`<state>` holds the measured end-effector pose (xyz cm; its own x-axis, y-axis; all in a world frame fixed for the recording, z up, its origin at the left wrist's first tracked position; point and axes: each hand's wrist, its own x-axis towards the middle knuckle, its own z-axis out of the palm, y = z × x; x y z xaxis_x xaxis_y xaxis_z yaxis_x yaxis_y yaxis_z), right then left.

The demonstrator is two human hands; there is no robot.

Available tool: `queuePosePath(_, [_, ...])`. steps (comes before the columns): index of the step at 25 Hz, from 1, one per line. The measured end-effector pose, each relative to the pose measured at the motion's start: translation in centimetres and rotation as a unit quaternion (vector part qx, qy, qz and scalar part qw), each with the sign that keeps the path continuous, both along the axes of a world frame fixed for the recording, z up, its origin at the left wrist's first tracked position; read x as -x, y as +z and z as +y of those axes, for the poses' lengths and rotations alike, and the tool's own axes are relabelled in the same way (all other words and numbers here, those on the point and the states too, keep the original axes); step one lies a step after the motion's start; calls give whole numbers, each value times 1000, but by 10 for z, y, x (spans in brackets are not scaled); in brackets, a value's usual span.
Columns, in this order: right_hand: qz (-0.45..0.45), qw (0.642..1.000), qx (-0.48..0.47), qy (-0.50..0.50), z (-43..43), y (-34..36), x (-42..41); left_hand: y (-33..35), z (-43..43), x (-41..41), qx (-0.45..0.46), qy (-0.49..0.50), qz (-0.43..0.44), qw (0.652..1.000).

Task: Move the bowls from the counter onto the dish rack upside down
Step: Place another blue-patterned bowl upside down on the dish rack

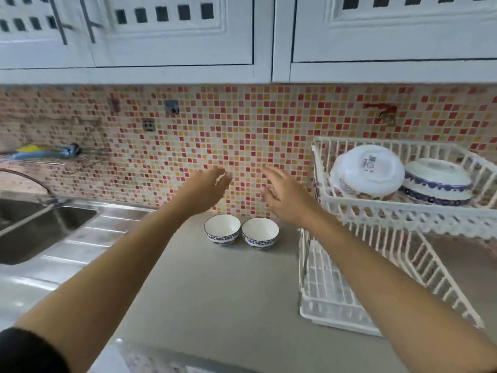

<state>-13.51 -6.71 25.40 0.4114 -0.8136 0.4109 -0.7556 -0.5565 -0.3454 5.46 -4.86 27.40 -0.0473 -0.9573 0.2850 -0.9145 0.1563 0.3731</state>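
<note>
Two small white bowls with blue patterned rims stand upright side by side on the grey counter by the tiled wall: the left bowl [222, 229] and the right bowl [260, 233]. My left hand [205, 190] hovers above and behind the left bowl, fingers apart and empty. My right hand [285, 196] hovers above the right bowl, fingers spread and empty. The white two-tier dish rack [403, 214] stands to the right. Its upper tier holds upside-down bowls: a white bowl [369, 169] and a blue-banded bowl [437, 184].
A steel sink [32, 227] with a faucet and ribbed drainboard lies at the left. The rack's lower tray [326, 294] sits on the counter at the right. White wall cabinets hang overhead. The mosaic wall is right behind the bowls.
</note>
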Motion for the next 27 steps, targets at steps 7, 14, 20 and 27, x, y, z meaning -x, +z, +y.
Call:
queuePosePath(7, [13, 980, -187, -65, -41, -89, -59, -101, -35, -63, -122, 53, 22, 991])
queuePosePath(14, [-61, 926, -344, -142, -109, -189, -107, -176, -99, -78, -201, 98, 57, 973])
queuePosePath(20, [-182, 865, -420, -205, -185, -246, -154, -232, -184, -104, -257, 146, 76, 952])
queuePosePath(27, [-287, 832, -414, -232, -243, -291, -169, -287, -253, -108, -295, 165, 154, 928])
